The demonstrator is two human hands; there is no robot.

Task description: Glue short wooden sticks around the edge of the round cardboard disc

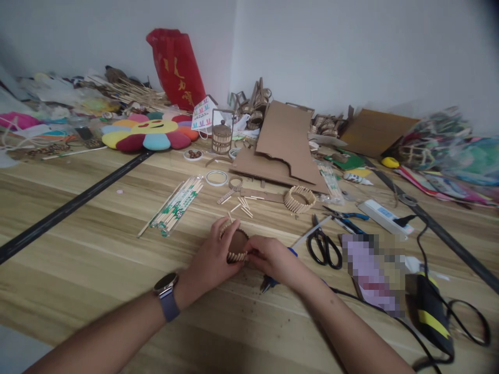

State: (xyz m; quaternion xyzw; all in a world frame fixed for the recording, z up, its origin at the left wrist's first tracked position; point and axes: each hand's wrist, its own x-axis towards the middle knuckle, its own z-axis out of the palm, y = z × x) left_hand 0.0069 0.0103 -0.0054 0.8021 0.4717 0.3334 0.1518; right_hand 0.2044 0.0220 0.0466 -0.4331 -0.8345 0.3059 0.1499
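Observation:
My left hand (214, 253) curls around the left side of a small round basket (236, 256) with a brown cardboard base and a rim of short wooden stick pieces. At the basket's right edge, the fingers of my right hand (268, 255) are pinched against the rim; whether a loose stick piece is between them is hidden. A glue gun (270, 282) with a blue part lies partly under my right hand. Just beyond the basket are several cut stick pieces (245, 206). A second ring of sticks (299, 199) stands farther back to the right.
Packed chopsticks (177, 206) lie to the left. Black scissors (324, 248), pliers (346, 214) and a power strip (385, 217) are on the right, with a cable trailing forward. Cardboard sheets (284, 140), a lidded stick basket (222, 139) and a flower cushion (150, 130) stand behind.

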